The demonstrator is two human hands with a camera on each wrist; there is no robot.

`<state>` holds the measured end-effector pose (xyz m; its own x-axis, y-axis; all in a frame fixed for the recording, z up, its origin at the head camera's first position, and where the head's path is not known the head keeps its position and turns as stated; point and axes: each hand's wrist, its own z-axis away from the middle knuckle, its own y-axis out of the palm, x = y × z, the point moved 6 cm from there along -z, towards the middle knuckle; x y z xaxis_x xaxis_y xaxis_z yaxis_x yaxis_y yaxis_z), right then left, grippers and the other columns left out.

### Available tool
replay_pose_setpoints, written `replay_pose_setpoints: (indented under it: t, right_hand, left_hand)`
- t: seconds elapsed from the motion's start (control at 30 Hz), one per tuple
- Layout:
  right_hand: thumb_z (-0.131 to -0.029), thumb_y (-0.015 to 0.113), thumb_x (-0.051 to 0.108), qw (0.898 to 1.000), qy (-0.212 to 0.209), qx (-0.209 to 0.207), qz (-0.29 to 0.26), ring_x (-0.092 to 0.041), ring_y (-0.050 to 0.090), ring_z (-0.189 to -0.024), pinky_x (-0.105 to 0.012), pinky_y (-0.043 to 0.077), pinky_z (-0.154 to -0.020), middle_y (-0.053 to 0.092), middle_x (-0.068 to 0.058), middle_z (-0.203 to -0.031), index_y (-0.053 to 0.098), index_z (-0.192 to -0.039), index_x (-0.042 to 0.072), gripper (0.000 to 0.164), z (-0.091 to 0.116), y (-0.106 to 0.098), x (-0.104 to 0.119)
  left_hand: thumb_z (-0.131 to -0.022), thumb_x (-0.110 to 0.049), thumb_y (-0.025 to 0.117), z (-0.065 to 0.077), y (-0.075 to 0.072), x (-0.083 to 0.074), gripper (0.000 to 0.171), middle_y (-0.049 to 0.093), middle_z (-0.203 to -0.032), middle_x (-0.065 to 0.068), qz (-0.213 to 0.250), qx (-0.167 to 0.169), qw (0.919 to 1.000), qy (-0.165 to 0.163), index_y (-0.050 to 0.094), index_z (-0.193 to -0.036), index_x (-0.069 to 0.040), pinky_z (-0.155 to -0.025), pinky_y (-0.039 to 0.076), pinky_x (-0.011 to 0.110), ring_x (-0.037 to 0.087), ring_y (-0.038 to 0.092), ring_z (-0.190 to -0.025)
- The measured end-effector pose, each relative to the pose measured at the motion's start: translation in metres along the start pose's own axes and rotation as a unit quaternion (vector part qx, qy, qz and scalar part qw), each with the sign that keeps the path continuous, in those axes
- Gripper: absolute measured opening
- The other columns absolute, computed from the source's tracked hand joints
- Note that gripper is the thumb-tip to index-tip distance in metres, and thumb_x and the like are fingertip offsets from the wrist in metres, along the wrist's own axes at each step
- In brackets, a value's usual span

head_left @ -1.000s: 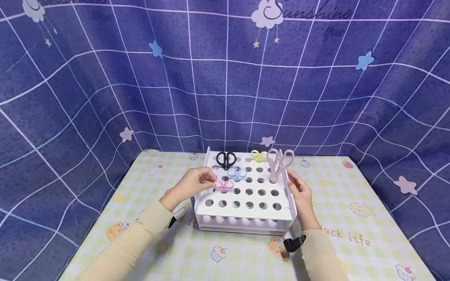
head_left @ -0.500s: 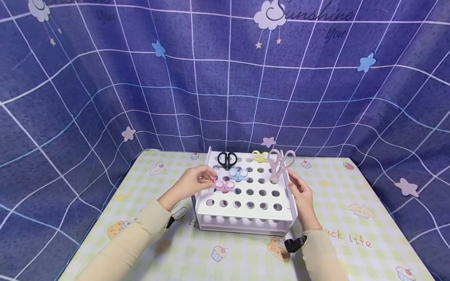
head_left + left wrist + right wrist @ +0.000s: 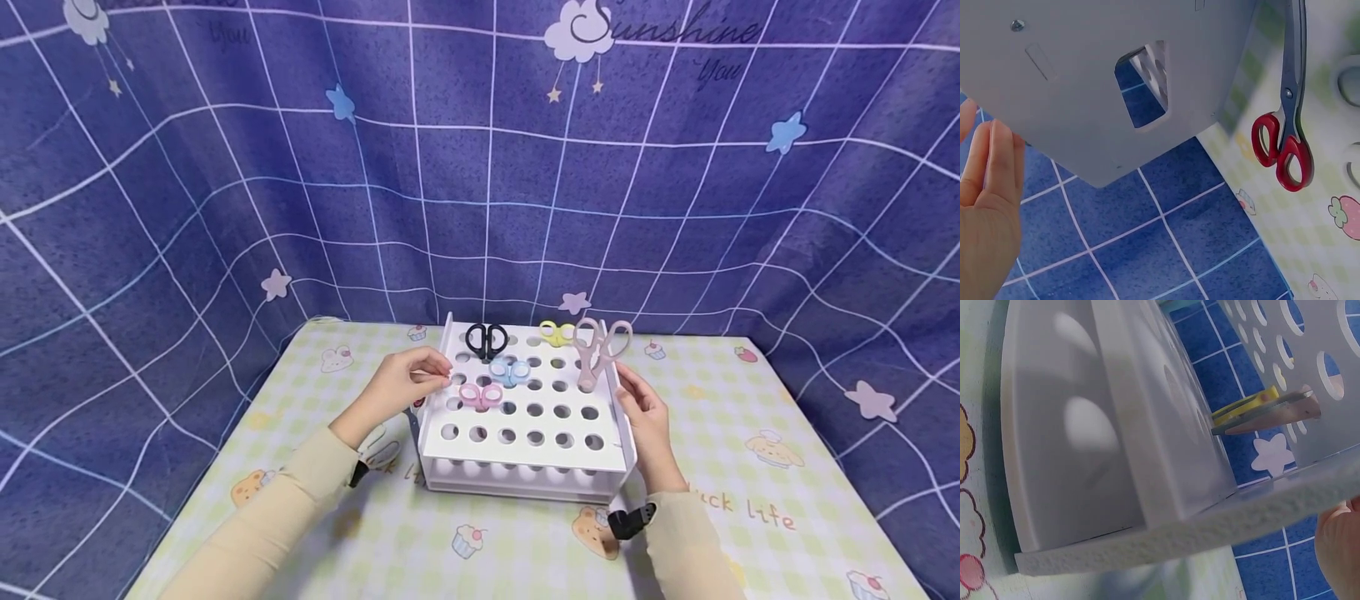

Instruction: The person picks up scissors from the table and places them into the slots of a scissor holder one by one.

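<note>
A white rack (image 3: pixel 525 454) with rows of round holes stands on the table. Pink-handled scissors (image 3: pixel 481 396) stand in it near its left side. Behind them are blue-handled scissors (image 3: pixel 510 372), black-handled scissors (image 3: pixel 487 341), yellow-handled scissors (image 3: pixel 557 333) and larger dusty-pink scissors (image 3: pixel 595 358). Just left of the pink pair, my left hand (image 3: pixel 397 385) holds nothing; its fingers are relaxed by the rack's left edge. My right hand (image 3: pixel 647 421) rests against the outer face of the right side panel, fingers lightly bent. In the right wrist view, blades (image 3: pixel 1272 415) hang between the rack's shelves.
Red-handled scissors (image 3: pixel 1285 153) lie on the table beside the rack's left panel. Next to them are scissors with pale grey handles (image 3: pixel 378 448), partly hidden by the left wrist. A checked cloth (image 3: pixel 540 554) covers the table, and a blue grid curtain (image 3: pixel 480 167) hangs behind.
My left hand has let go of the pink-handled scissors and drawn back to the left. Those scissors stay standing in the rack. The right hand keeps its place.
</note>
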<state>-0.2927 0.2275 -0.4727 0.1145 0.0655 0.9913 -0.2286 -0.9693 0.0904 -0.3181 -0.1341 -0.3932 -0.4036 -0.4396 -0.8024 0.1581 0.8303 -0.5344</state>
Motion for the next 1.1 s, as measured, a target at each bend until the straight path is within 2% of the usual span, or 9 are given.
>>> replay_pose_setpoints:
  t: [0.3,0.57,0.67,0.87,1.1]
  right_hand:
    - [-0.099,0.05,0.007,1.0,0.0,0.003,0.0,0.006,0.055,-0.113,-0.008,0.043,-0.098,0.054,-0.01,-0.14,0.05,-0.14,0.006,0.042,0.0,0.002,0.001]
    - [-0.099,0.049,0.006,1.0,0.0,0.002,0.0,0.006,0.055,-0.113,-0.008,0.044,-0.096,0.051,-0.016,-0.143,0.051,-0.14,0.006,0.041,0.001,0.002,0.002]
    - [-0.099,0.048,0.006,1.0,0.001,0.003,0.003,0.005,0.055,-0.113,-0.007,0.044,-0.096,0.049,-0.017,-0.144,0.05,-0.14,0.007,0.042,0.001,0.002,0.003]
    - [-0.099,0.048,0.007,1.0,0.003,0.005,0.005,0.003,0.054,-0.114,-0.007,0.044,-0.095,0.05,-0.016,-0.144,0.05,-0.141,0.007,0.042,0.002,0.002,0.004]
    - [-0.099,0.047,0.006,1.0,0.006,0.007,0.006,0.0,0.053,-0.117,-0.007,0.043,-0.096,0.049,-0.015,-0.145,0.049,-0.141,0.007,0.042,0.002,0.002,0.003]
  left_hand:
    - [-0.085,-0.008,0.073,0.002,-0.018,0.006,0.013,0.072,-0.098,0.009,-0.002,-0.046,0.9989,0.002,0.07,-0.097,-0.006,-0.08,0.059,0.021,0.021,0.071,-0.093]
    - [-0.084,-0.007,0.073,0.012,-0.028,0.016,0.013,0.073,-0.097,0.012,-0.007,-0.066,0.9978,0.003,0.07,-0.096,-0.004,-0.082,0.059,0.021,0.022,0.071,-0.092]
    - [-0.084,-0.004,0.073,0.016,-0.03,0.025,0.016,0.073,-0.098,0.013,-0.019,-0.058,0.9981,-0.006,0.07,-0.1,-0.002,-0.081,0.059,0.022,0.023,0.071,-0.091]
    - [-0.085,-0.001,0.071,0.028,-0.034,0.046,0.035,0.071,-0.1,0.019,-0.048,-0.028,0.9981,-0.024,0.065,-0.119,0.003,-0.08,0.06,0.025,0.027,0.07,-0.09]
    - [-0.085,-0.004,0.071,0.04,-0.04,0.066,0.026,0.073,-0.098,0.014,-0.064,-0.011,0.9961,-0.06,0.07,-0.11,0.0,-0.076,0.058,0.021,0.023,0.069,-0.088]
